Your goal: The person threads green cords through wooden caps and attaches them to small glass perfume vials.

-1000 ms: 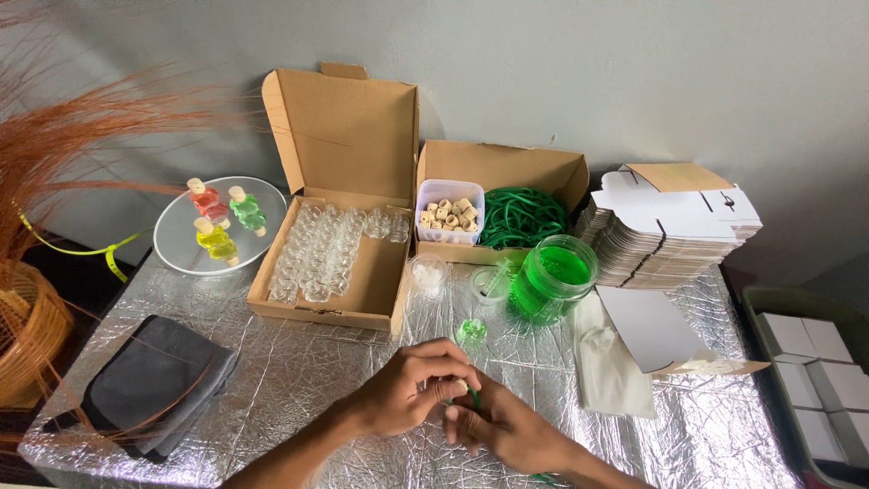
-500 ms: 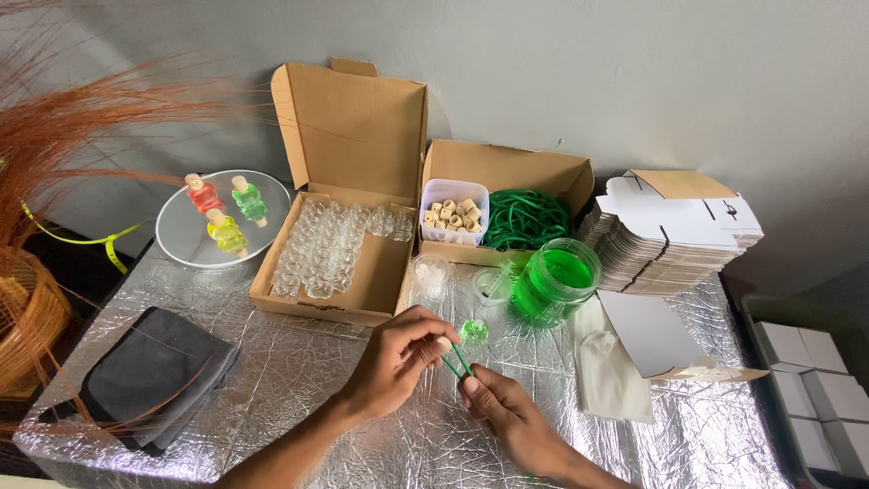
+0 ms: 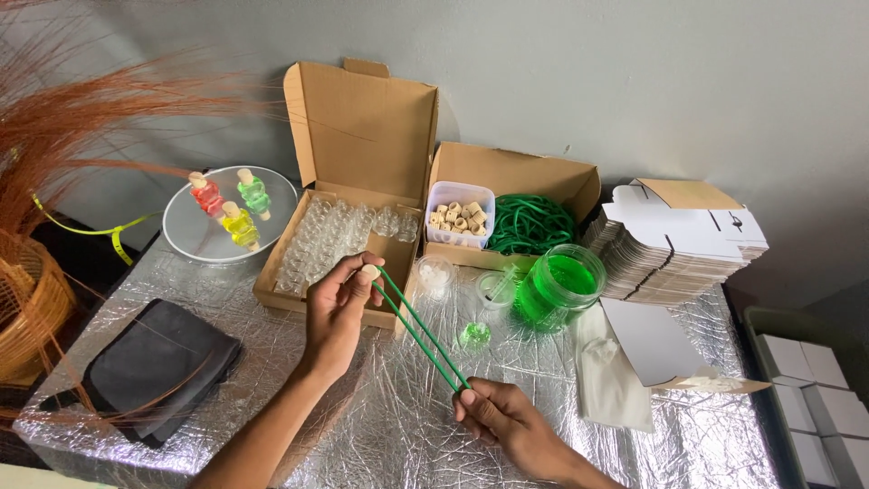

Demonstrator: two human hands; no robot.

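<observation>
- The left hand (image 3: pixel 339 303) pinches a small cork (image 3: pixel 369 271) between thumb and fingers, held up over the middle of the bench (image 3: pixel 380 426).
- A green cord (image 3: pixel 421 330) runs from the cork down to the right hand (image 3: pixel 498 418), pulled straight in two lines.
- The right hand is closed on the low end of the cord, near the front edge of the bench.
- Just behind the left hand sits an open brown box (image 3: pixel 339 244) full of small clear bottles.
- A jar of green liquid (image 3: pixel 558 285) stands near the middle of the bench, with a tiny green bottle (image 3: pixel 474 336) in front of it.
- A little tub of corks (image 3: pixel 460 215) and a pile of green cord (image 3: pixel 534 224) sit in a second box toward the back.
- A glass plate (image 3: pixel 195 244) at the back left corner holds red, green and yellow bottles.
- A dark cloth (image 3: pixel 154 367) lies at the front left corner.
- A stack of flat white boxes (image 3: pixel 674 244) sits by the right edge.
</observation>
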